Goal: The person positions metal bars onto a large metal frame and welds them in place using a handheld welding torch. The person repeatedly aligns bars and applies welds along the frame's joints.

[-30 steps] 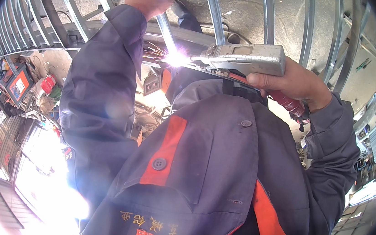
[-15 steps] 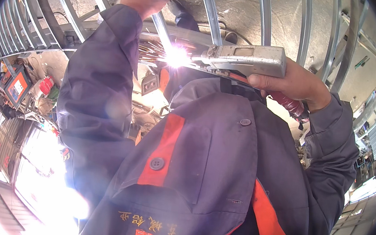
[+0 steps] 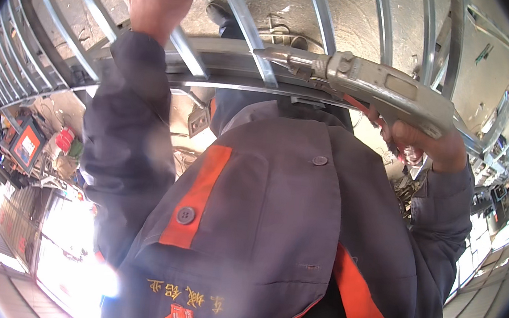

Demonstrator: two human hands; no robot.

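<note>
My right hand [image 3: 440, 146] is wrapped round the grip of a silver-grey welding gun [image 3: 392, 89]. The gun's nozzle points left, with its tip beside a shiny metal bar [image 3: 244, 24] of a curved frame; whether the tip touches the bar I cannot tell. No arc burns at the tip. My left hand [image 3: 154, 7] is at the upper left with its fingers spread, near another upright bar [image 3: 188, 53]. Nothing shows in its fingers. Lower ends of the bars meet a curved rail [image 3: 231, 86] in front of my body.
More evenly spaced bars run on both sides along the frame. A dark shoe [image 3: 219, 14] and a cable [image 3: 283, 36] are on the concrete floor beyond. At the left stand an orange-and-black machine [image 3: 27, 146] and a red item [image 3: 64, 138].
The bright arc and sparks have gone out. The welding gun has moved right and tilted. My left hand has shifted left and its fingers have spread.
</note>
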